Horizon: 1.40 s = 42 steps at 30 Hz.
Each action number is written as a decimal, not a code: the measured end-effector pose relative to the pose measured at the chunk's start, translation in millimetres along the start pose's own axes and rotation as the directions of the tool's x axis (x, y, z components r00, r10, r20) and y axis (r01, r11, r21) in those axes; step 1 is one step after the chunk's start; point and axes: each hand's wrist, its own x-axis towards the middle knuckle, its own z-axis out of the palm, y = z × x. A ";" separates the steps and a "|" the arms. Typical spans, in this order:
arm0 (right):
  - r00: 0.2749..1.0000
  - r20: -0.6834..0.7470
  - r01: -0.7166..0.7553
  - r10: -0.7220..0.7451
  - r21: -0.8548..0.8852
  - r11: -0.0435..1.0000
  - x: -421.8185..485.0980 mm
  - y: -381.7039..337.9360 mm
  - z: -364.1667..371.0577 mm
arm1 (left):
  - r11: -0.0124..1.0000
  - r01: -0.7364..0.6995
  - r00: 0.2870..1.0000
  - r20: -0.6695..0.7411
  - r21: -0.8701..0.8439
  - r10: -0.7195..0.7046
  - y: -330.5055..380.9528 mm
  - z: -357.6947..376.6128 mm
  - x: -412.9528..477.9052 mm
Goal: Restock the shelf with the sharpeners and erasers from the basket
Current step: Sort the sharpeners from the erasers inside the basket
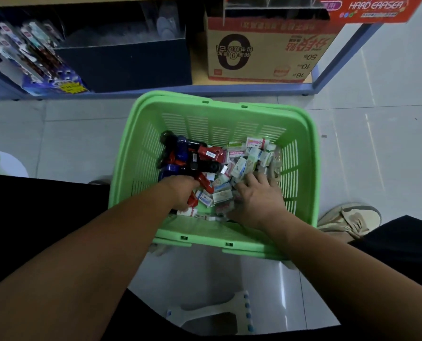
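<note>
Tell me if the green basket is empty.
Not empty. The green basket holds sharpeners and boxed erasers across its bottom, well below the rim.

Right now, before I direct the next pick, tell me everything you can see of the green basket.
The green basket is slotted plastic, rectangular and open-topped. It stands upright on the pale tiled floor before the shelf, both handles folded down along its rims. Dark and red sharpeners fill its left part, small boxed erasers its right. Inside it, the left hand grips a red sharpener and the right hand rests on the erasers.
</note>
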 end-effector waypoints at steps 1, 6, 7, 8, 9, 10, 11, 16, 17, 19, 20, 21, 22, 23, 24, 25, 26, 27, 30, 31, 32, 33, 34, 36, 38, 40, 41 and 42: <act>1.000 0.009 0.011 -0.011 -0.027 1.000 2.2 -0.4 -6.0 | 1.000 0.008 1.000 0.002 -0.003 -0.008 5.5 -0.6 3.2; 0.993 0.041 0.113 -0.111 -0.035 0.993 19.9 14.4 -37.2 | 0.999 -0.028 0.998 -0.063 -0.022 0.026 23.2 -7.1 8.4; 0.991 0.030 0.135 -0.134 -0.015 0.991 22.8 14.4 -39.2 | 0.998 -0.044 0.995 -0.085 0.052 0.048 24.5 -7.0 6.5; 0.987 0.006 0.160 -0.160 -0.005 0.987 25.7 12.7 -39.3 | 0.987 -0.058 0.991 -0.110 0.146 0.075 26.2 -6.7 4.8; 0.983 -0.020 0.184 -0.183 0.004 0.983 27.7 9.9 -38.7 | 0.970 -0.073 0.987 -0.122 0.231 0.103 27.0 -6.3 3.3; 0.979 -0.038 0.203 -0.202 0.025 0.979 30.3 6.3 -37.3 | 0.955 -0.077 0.985 -0.126 0.287 0.118 27.0 -5.8 3.5; 0.975 -0.046 0.220 -0.217 0.059 0.974 33.1 3.2 -35.2 | 0.938 -0.073 0.984 -0.129 0.338 0.123 27.2 -5.7 4.7; 0.965 0.000 0.259 -0.261 0.120 0.958 39.9 -3.7 -23.2 | 0.938 0.009 0.993 -0.114 0.347 0.033 37.2 -6.2 8.7; 0.965 0.000 0.263 -0.264 0.090 0.961 37.5 -2.0 -21.0 | 0.953 0.009 0.999 -0.053 0.302 0.008 38.6 -4.6 7.0; 0.969 -0.035 0.246 -0.244 0.067 0.967 33.0 6.2 -16.7 | 0.974 0.010 1.000 0.023 0.225 -0.016 36.7 0.4 5.1; 0.975 -0.055 0.221 -0.217 0.074 0.973 31.6 11.0 -15.1 | 0.985 0.020 0.999 0.039 0.171 -0.027 34.5 2.4 6.4; 0.979 -0.074 0.194 -0.188 0.077 0.978 30.9 14.2 -15.4 | 0.994 0.037 0.997 0.062 0.104 -0.044 34.2 2.7 5.5; 0.981 -0.091 0.178 -0.170 0.080 0.981 31.3 15.6 -16.9 | 0.996 0.052 0.993 0.098 0.069 -0.059 34.6 6.3 7.4; 0.981 -0.102 0.173 -0.165 0.073 0.982 32.5 15.8 -19.0 | 0.997 0.071 0.988 0.135 0.021 -0.073 36.3 8.5 8.0; 0.978 -0.115 0.182 -0.174 0.058 0.982 33.6 15.6 -21.3 | 0.997 0.078 0.984 0.160 -0.002 -0.077 38.3 9.1 9.3; 0.978 -0.109 0.183 -0.179 0.034 0.982 33.9 15.2 -23.3 | 0.994 0.097 0.980 0.179 -0.048 -0.087 41.0 6.9 6.2; 0.979 -0.104 0.179 -0.177 0.011 0.984 33.8 15.4 -24.0 | 0.987 0.135 0.975 0.187 -0.085 -0.118 42.1 7.5 5.7; 0.981 -0.093 0.168 -0.168 -0.008 0.986 33.7 16.3 -24.2 | 0.972 0.178 0.973 0.174 -0.151 -0.151 42.5 8.8 5.3; 0.987 -0.057 0.148 -0.148 -0.011 0.989 32.9 20.0 -20.2 | 0.935 0.253 0.957 0.202 -0.248 -0.206 48.1 13.5 8.9; 0.988 -0.046 0.149 -0.149 -0.003 0.989 32.6 20.3 -19.0 | 0.928 0.249 0.958 0.213 -0.277 -0.193 50.0 17.9 11.1; 0.987 -0.044 0.154 -0.153 0.006 0.988 33.1 20.7 -18.3 | 0.923 0.235 0.960 0.222 -0.303 -0.172 51.9 19.5 12.2; 0.987 -0.043 0.154 -0.153 0.019 0.988 33.4 21.0 -18.6 | 0.906 0.233 0.961 0.228 -0.355 -0.158 52.9 19.2 11.1; 0.988 -0.049 0.151 -0.149 0.035 0.988 33.5 21.6 -19.0 | 0.874 0.252 0.957 0.240 -0.416 -0.161 53.1 14.7 7.8; 0.987 -0.066 0.151 -0.147 0.068 0.986 32.8 23.2 -19.3 | 0.810 0.294 0.949 0.257 -0.508 -0.183 49.9 10.9 3.4; 0.987 -0.084 0.150 -0.140 0.116 0.982 30.7 23.6 -19.9 | 0.759 0.298 0.951 0.247 -0.578 -0.186 44.3 11.7 -0.1; 0.987 -0.113 0.133 -0.111 0.217 0.967 32.2 25.1 -21.0 | 0.710 0.270 0.961 0.231 -0.651 -0.154 41.0 11.4 -0.3; 0.990 -0.109 0.116 -0.089 0.277 0.954 33.7 25.6 -22.4 | 0.686 0.258 0.964 0.224 -0.680 -0.140 39.7 10.4 0.0; 0.992 -0.098 0.104 -0.076 0.312 0.944 35.4 26.0 -23.2 | 0.650 0.245 0.968 0.218 -0.719 -0.123 39.2 9.7 0.7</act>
